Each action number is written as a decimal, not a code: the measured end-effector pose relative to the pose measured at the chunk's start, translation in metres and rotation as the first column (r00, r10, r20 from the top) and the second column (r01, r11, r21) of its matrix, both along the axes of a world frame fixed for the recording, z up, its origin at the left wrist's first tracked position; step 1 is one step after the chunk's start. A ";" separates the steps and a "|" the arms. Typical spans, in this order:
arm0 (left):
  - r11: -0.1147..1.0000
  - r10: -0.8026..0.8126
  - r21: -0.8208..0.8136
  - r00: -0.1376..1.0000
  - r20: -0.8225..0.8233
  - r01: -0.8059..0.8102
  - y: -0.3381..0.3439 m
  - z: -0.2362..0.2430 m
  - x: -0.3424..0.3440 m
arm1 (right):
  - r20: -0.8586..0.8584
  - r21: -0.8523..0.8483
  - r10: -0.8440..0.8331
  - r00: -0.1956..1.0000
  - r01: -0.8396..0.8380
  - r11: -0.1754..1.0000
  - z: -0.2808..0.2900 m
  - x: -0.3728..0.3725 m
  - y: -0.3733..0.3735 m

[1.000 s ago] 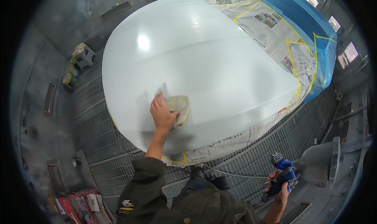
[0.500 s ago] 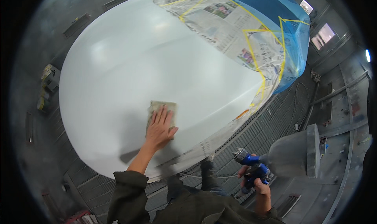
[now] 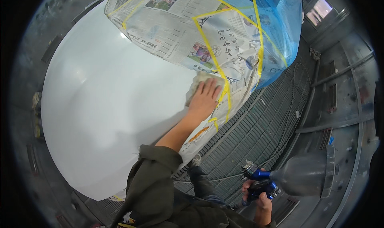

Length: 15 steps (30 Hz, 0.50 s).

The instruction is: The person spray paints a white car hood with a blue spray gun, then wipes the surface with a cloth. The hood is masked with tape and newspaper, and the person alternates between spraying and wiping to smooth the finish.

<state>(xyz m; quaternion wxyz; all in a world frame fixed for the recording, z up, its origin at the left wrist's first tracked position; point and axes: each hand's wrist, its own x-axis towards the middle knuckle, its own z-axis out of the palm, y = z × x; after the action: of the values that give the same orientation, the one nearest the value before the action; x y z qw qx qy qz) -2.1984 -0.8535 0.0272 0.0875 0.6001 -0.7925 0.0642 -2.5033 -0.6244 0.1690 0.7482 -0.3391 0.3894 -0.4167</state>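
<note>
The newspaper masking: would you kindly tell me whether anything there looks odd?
One spot: an orange patch near the lower-right edge of the white panel, odd against the pale newspaper masking. I cannot tell what it is.

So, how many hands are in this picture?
2: the left hand lies on the pale cloth against the white panel; the right hand holds the blue spray gun.

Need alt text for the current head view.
Left hand spread on a beige cloth against a white car hood, beside yellow-taped newspaper; right hand holds a blue spray gun with a gray cup. Metal floor grating below.
</note>
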 end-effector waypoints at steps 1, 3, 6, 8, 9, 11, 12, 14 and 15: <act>0.999 -0.052 0.000 0.988 0.147 0.052 -0.002 -0.002 -0.006 | 0.021 -0.012 0.001 1.000 -0.001 1.000 -0.003 -0.006 -0.007; 0.987 -0.151 0.017 0.899 0.412 0.158 -0.003 -0.004 -0.017 | 0.016 -0.023 0.016 1.000 -0.015 1.000 0.000 -0.012 -0.024; 0.965 -0.263 0.124 0.819 0.510 0.232 0.041 -0.010 -0.006 | 0.031 -0.031 0.078 0.996 -0.077 0.997 0.005 -0.011 -0.051; 0.959 -0.283 0.155 0.824 0.491 0.237 0.094 -0.015 0.021 | 0.060 -0.033 0.145 0.988 -0.143 0.989 0.009 -0.001 -0.063; 0.967 -0.254 0.141 0.821 0.511 0.211 0.126 -0.024 0.031 | 0.042 -0.027 0.192 0.981 -0.191 0.981 0.012 0.004 -0.068; 0.986 -0.167 0.096 0.800 0.576 0.137 0.189 -0.047 0.048 | 0.012 -0.018 0.298 0.955 -0.297 0.955 0.015 0.017 -0.076; 0.979 -0.141 0.186 0.926 0.350 0.079 0.222 -0.040 0.056 | 0.016 -0.024 0.292 0.956 -0.292 0.956 0.020 0.029 -0.077; 0.985 0.045 0.155 0.987 0.156 -0.070 0.282 -0.043 0.063 | 0.022 -0.022 0.360 0.933 -0.360 0.933 0.031 0.038 -0.082; 0.971 0.139 0.177 0.980 0.143 -0.164 0.303 -0.043 0.060 | 0.001 -0.022 0.373 0.928 -0.373 0.928 0.034 0.043 -0.082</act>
<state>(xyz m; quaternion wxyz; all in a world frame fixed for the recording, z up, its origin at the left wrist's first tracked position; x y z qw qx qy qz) -2.1383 -0.5509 -0.0154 -0.0261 0.6591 -0.7508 0.0347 -2.4606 -0.7061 0.2030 0.8109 -0.4139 0.3115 -0.2720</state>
